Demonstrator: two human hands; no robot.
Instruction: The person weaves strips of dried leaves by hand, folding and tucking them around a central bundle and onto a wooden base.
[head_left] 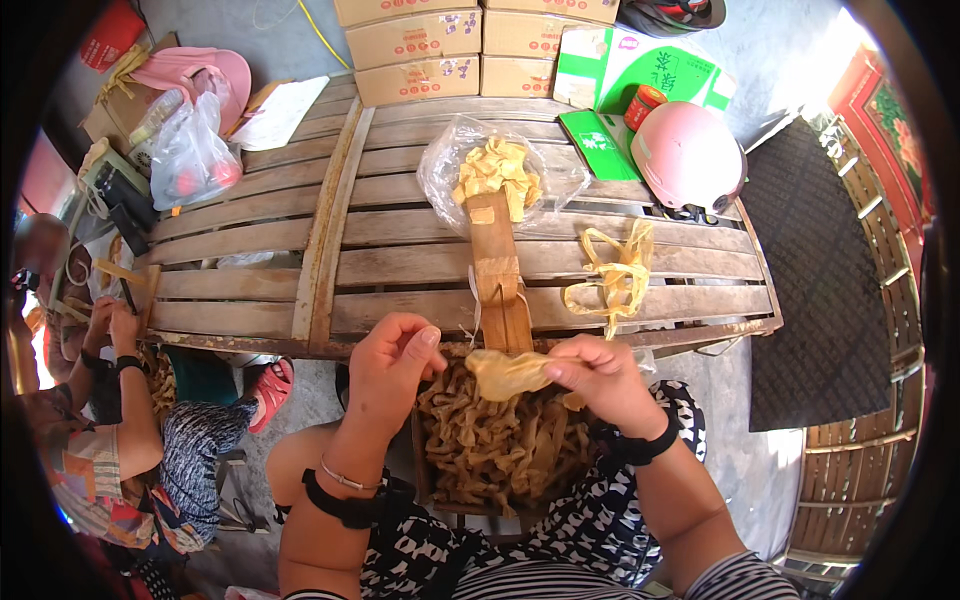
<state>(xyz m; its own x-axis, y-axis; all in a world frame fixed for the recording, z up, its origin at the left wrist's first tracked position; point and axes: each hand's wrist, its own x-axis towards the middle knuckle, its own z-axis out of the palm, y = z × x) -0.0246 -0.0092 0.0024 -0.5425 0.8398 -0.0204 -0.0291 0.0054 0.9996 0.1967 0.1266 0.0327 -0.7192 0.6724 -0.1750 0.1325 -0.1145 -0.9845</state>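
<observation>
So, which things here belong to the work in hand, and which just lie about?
Seemingly in use:
- tan piece in the right hand
- heap of similar pieces
- wooden plank
- yellow pieces on clear plastic

Probably lying about:
- pink helmet
- pink cap
- red container

Premises present as a small, makeshift workshop — slatted wooden table (pixel 400 262), stacked cartons (pixel 418 38), heaped brown pieces (pixel 505 445) (loose, in bulk) — with a co-worker (pixel 125 435) seated at left.

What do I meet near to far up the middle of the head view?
Pile of brown pieces → tan piece pinched in right hand → wooden board → pale yellow pieces → stacked cardboard boxes.
</observation>
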